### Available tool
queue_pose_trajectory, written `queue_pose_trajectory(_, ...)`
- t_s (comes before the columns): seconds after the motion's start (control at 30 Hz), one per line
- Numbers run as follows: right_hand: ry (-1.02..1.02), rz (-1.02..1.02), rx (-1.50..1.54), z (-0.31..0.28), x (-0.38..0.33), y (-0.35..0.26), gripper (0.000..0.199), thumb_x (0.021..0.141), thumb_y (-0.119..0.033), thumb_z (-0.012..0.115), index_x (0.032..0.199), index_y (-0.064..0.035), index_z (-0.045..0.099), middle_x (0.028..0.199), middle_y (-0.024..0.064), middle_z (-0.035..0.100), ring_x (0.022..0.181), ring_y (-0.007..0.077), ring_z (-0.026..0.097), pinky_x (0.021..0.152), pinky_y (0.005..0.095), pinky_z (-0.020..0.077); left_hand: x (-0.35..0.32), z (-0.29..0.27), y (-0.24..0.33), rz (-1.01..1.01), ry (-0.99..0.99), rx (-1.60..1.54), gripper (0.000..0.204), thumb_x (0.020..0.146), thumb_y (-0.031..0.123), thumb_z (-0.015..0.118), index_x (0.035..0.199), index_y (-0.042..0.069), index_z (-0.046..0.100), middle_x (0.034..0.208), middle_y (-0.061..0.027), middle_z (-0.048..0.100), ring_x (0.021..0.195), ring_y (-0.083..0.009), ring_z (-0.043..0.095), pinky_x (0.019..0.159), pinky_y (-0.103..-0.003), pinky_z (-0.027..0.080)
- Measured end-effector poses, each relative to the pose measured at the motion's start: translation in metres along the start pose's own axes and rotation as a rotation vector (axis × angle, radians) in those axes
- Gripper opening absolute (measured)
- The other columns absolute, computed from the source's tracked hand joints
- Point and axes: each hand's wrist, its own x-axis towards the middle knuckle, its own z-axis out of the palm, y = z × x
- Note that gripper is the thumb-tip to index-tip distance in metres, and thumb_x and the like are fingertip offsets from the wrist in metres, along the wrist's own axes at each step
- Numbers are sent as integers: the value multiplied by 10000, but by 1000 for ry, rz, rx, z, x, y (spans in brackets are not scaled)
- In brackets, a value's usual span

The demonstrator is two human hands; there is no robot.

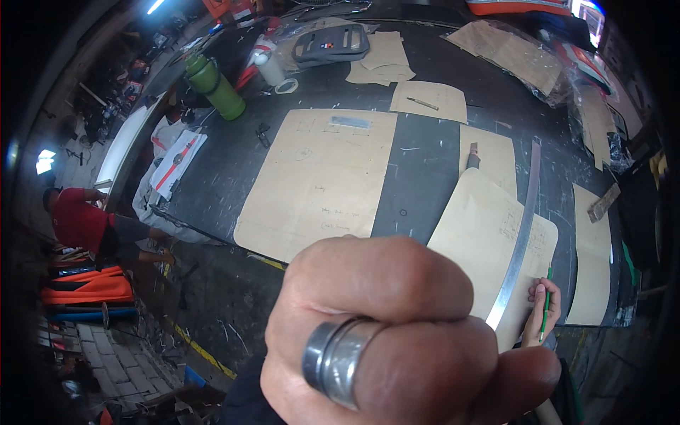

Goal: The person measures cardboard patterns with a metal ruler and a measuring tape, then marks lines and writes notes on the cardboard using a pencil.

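Two hands show: your left hand [397,333], fisted close to the lens, holds nothing visible; your right hand [542,308] pinches a green pencil [547,301] beside the springy metal ruler [520,241] on thin, floppy paper pattern [482,234] at the bench's [418,177] near edge.

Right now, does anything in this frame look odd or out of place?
Yes. A closed left hand with a metal ring sits very close to the camera, blocking the lower middle. Behind it, the right hand holds a green pencil beside a long metal ruler on a cardboard pattern. Nothing looks spilled or damaged.
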Motion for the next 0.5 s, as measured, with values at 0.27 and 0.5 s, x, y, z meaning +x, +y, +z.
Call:
queue_pose_trajectory(0.27,78,3,9,-19,-8,41,197,1074,-177,658,1151,4,676,1019,50,695,854,94,601,762,246,492,5,7,-9,157,-59,-3,261,802,44,813,747,57,558,706,-21,524,619,-178,523,569,-316,459)
queue_pose_trajectory(0.5,20,7,-24,-34,-6,52,191,1075,-176,645,1135,3,675,1013,44,687,849,91,596,756,242,485,23,25,-40,244,-76,64,275,780,17,818,724,61,552,691,-18,514,610,-179,524,570,-317,459)
